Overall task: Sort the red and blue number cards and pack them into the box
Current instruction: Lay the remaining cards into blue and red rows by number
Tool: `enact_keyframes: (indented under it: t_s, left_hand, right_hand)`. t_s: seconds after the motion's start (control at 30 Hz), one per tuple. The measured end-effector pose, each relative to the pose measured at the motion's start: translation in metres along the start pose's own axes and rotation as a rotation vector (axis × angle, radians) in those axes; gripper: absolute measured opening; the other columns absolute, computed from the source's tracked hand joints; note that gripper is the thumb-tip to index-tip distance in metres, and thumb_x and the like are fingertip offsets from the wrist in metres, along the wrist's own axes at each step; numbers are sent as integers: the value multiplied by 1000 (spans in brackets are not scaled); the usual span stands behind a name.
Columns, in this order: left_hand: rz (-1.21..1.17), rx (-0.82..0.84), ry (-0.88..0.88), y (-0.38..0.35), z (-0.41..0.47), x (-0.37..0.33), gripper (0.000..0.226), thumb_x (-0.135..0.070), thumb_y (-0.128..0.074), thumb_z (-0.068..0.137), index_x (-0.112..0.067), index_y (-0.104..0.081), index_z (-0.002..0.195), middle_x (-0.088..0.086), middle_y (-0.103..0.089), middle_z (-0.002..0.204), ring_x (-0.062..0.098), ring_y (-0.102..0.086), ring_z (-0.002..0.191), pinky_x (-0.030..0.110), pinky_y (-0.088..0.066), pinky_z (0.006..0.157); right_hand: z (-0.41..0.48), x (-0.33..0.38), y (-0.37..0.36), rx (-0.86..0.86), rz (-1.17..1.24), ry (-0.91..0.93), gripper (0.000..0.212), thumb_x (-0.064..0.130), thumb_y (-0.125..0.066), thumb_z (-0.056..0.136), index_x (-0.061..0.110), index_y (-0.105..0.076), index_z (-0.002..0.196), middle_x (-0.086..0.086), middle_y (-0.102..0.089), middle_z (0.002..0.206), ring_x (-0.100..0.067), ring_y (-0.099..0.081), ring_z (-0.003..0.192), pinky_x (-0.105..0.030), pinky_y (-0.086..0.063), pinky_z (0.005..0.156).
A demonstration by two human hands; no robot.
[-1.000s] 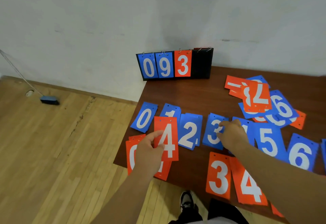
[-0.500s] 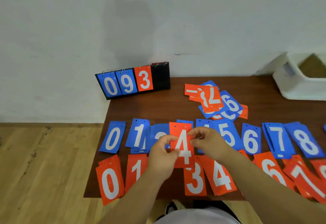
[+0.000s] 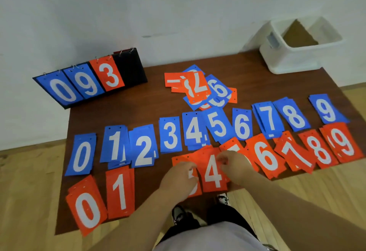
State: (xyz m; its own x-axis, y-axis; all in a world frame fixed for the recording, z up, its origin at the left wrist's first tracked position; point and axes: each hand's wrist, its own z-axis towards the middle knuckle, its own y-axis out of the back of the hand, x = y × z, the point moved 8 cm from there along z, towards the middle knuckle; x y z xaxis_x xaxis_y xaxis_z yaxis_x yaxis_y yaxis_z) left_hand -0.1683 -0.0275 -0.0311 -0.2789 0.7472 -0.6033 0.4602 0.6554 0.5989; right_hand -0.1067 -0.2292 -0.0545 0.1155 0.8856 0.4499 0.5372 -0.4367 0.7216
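Blue number cards lie in a row on the brown table [image 3: 150, 102], from blue 0 [image 3: 81, 154] to blue 9 [image 3: 326, 109]. Below runs a red row, from red 0 [image 3: 86, 210] and red 1 [image 3: 119, 190] to red 9 [image 3: 343, 142]. Both hands hold the red 4 card [image 3: 213, 171] over the red 4 spot near the front edge. My left hand [image 3: 179, 178] grips its left side and covers most of a red 3. My right hand [image 3: 234, 166] pinches its upper right corner. An unsorted red and blue pile [image 3: 200, 88] lies behind.
A white plastic box [image 3: 297, 52] stands open at the back right corner of the table. A black flip scoreboard [image 3: 91, 81] showing 0, 9, 3 leans at the back left. Wooden floor surrounds the table; my shoes [image 3: 179, 214] show below its front edge.
The red 4 card passed from my left hand alone to both hands and came down to the red row by the front edge. The view swung right, revealing the white box.
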Motion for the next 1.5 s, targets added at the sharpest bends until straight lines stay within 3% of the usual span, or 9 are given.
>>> enact_keyframes:
  t_s: [0.1, 0.23, 0.6, 0.77, 0.97, 1.07, 1.13, 1.3, 1.5]
  left_hand:
    - [95, -93, 35, 13, 4, 4, 47, -42, -62, 97, -34, -50, 143, -11, -52, 142, 12, -50, 129, 31, -46, 107]
    - [217, -207, 71, 37, 11, 6, 55, -49, -60, 96, -32, -45, 146, -7, -50, 143, 16, -45, 134, 37, -44, 111]
    - [452, -443, 185, 122, 69, -32, 77, -64, -56, 92, -26, -33, 154, 5, -35, 153, 28, -40, 138, 44, -44, 107]
    - [459, -464, 203, 151, 105, -47, 78, -65, -54, 92, -26, -30, 154, 5, -33, 154, 27, -38, 139, 46, -42, 109]
    - [490, -420, 243, 177, 164, -52, 84, -70, -52, 91, -26, -23, 157, 7, -27, 159, 30, -31, 144, 48, -36, 112]
    - [488, -382, 256, 187, 205, -48, 87, -72, -54, 88, -28, -22, 156, 7, -26, 160, 31, -29, 145, 49, -34, 114]
    - [482, -345, 257, 193, 235, -44, 89, -73, -56, 87, -29, -21, 156, 6, -26, 160, 31, -29, 145, 50, -33, 115]
    - [524, -267, 210, 217, 309, -35, 93, -70, -65, 81, -32, -26, 155, 2, -27, 160, 31, -30, 144, 51, -32, 115]
    - [568, -184, 161, 238, 364, -23, 105, -68, -79, 67, -34, -32, 154, 0, -39, 149, 30, -38, 136, 48, -37, 109]
  right_hand:
    - [3, 4, 10, -39, -13, 44, 22, 36, -67, 90, 28, -71, 110, 8, -63, 112, -12, -62, 99, -27, -55, 83]
    - [7, 5, 42, -103, 39, 53, 36, 36, -72, 87, 25, -67, 120, 7, -53, 122, -16, -52, 117, -37, -49, 101]
    - [80, -3, 171, -208, 84, 50, 51, 35, -77, 85, 20, -61, 131, -6, -49, 139, -28, -52, 125, -43, -50, 100]
    - [140, -21, 190, -186, 70, 20, 37, 59, -61, 69, 34, -63, 97, 1, -64, 104, -23, -62, 90, -40, -57, 81]
    - [195, -17, 191, -110, 74, -13, 32, 64, -62, 70, 48, -37, 77, 4, -52, 95, -20, -51, 83, -39, -55, 71]
    - [205, 11, 189, -61, -34, 6, 46, 55, -67, 79, 39, -53, 120, -2, -51, 133, -28, -52, 118, -45, -54, 95]
    - [220, 21, 182, -44, -105, 20, 71, 54, -69, 86, 30, -41, 146, -5, -36, 151, -32, -40, 134, -44, -46, 105]
    - [260, 27, 164, -41, -213, 15, 73, 58, -66, 87, 37, -34, 149, -4, -26, 155, -32, -29, 138, -45, -44, 108]
    - [296, 14, 168, -34, -55, -89, 75, 46, -79, 83, 40, -38, 146, -2, -30, 142, -29, -42, 125, -41, -52, 99]
